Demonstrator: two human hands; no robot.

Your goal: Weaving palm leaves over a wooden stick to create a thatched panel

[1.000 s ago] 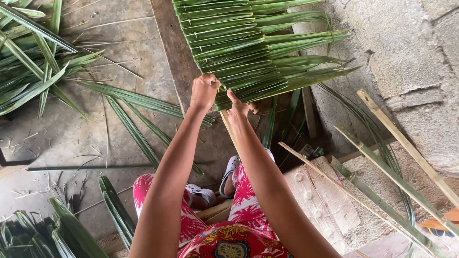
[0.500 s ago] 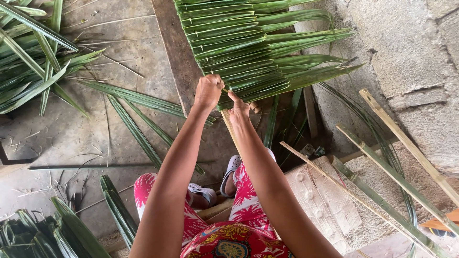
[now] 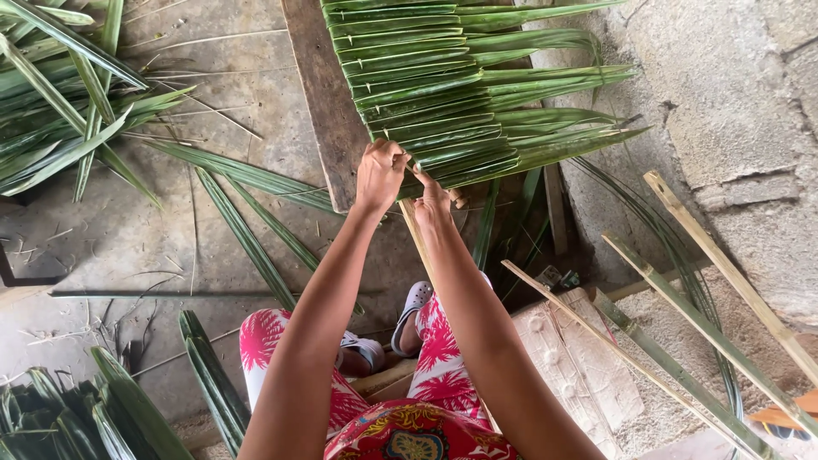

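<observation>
Looking down from the head camera, the left hand [image 3: 379, 175] was closed in a tight grip on the lowest leaf of the woven palm-leaf panel [image 3: 443, 94], which lay on a wooden plank [image 3: 319, 94]. The right hand [image 3: 433, 198], just beside it, pinched the same leaf edge above a thin bamboo stick [image 3: 416, 234]. Loose palm leaves [image 3: 60, 111] lay scattered on the concrete floor [image 3: 128, 247].

Green palm-leaf panel [image 3: 443, 94]; red-and-white palm-print trousers [image 3: 439, 349]; grey concrete floor [image 3: 128, 247]; pale bamboo poles [image 3: 724, 273]
</observation>
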